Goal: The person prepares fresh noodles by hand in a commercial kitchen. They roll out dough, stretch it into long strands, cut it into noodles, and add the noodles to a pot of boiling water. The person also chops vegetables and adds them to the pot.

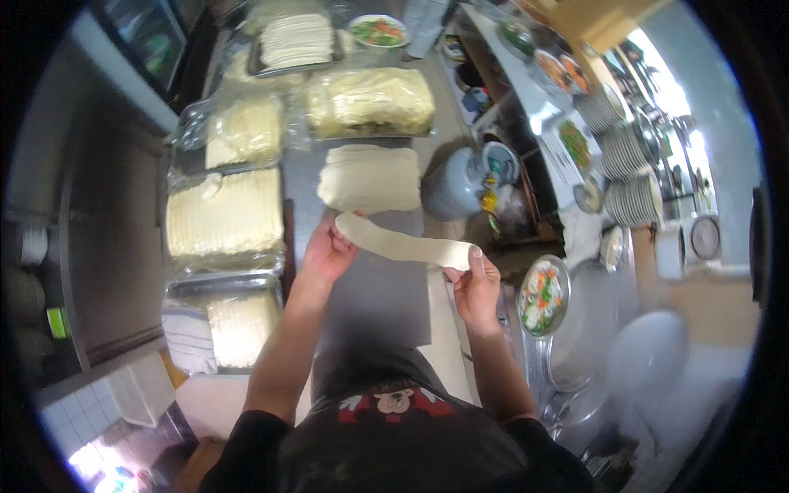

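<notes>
A long flat strip of pale dough (404, 242) hangs between my hands above a grey metal worktop (382, 302). My left hand (331, 246) pinches its left end, and my right hand (476, 280) grips the right end with the thumb on top. Just beyond lies a row of overlapping dough strips (370, 179) on the worktop. Behind that row, more dough sits under clear plastic film (370, 101). To the left stand metal trays of dough strips, among them a film-wrapped one (225, 215).
A blue-grey gas cylinder (457, 185) stands right of the worktop. Further right are a bowl of mixed vegetables (543, 297), stacked plates (632, 200) and a shelf with dishes. A striped cloth (188, 339) lies at the near left tray. Another person's legs (426, 28) show at the top.
</notes>
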Demonstrator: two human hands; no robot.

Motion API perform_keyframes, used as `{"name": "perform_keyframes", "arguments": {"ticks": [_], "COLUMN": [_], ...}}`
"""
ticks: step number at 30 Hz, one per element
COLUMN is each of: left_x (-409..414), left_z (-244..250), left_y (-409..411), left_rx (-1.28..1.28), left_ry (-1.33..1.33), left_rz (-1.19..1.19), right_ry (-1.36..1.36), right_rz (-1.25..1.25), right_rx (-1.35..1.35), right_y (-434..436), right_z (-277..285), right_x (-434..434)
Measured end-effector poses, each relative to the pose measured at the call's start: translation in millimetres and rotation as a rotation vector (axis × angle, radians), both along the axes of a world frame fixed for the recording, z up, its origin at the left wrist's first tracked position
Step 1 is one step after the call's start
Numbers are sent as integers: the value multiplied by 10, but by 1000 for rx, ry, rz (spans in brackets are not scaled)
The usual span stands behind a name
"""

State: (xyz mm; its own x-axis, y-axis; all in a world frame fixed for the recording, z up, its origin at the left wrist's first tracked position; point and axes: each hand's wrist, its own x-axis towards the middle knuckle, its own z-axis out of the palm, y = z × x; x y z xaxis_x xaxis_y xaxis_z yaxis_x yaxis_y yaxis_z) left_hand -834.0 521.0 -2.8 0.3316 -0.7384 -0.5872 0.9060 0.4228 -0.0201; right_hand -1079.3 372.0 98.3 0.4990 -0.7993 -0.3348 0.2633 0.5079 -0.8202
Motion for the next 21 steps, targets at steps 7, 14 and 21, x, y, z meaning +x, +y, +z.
{"name": "perform_keyframes", "arguments": {"ticks": [7,14,21], "left_x": [1507,1776,2963], "left_z": [99,-345,626], "left_y": [1852,2012,2075], "left_rx": [68,75,-24], "left_ry": [-443,-458,-969], "left_rz": [108,3,113], "right_ry": [393,129,156], "right_rz": [-516,-471,-606], "right_rx": [-563,-232,-393], "right_y": [-2530,-1860,-1459], "right_z": [639,474,1596], "right_x": [-5035,-5394,-5360]}}
